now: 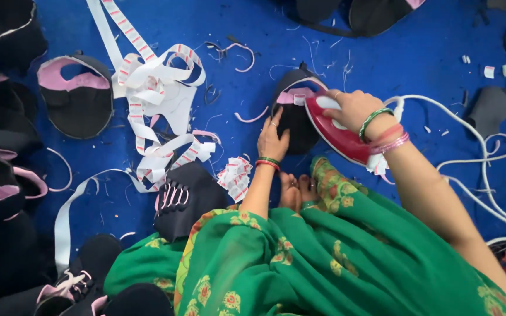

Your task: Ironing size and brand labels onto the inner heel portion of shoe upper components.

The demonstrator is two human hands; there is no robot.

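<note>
The right hand (351, 108) was clamped around the handle of a red and white iron (336, 133), pressing it on a black shoe upper (295, 120) that lay on the blue floor (417, 64). The left hand (273, 139), fingers spread flat, pinned the piece down. Pressing seemed underway; the next stroke called for keeping fingers away from the soleplate.

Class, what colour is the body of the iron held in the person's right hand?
Red, with a white handle: the iron under the right hand, seen in the head view.

Right hand (352, 108) presses red iron (338, 136) onto black piece (294, 123); left hand (272, 140) steadies it.
</note>
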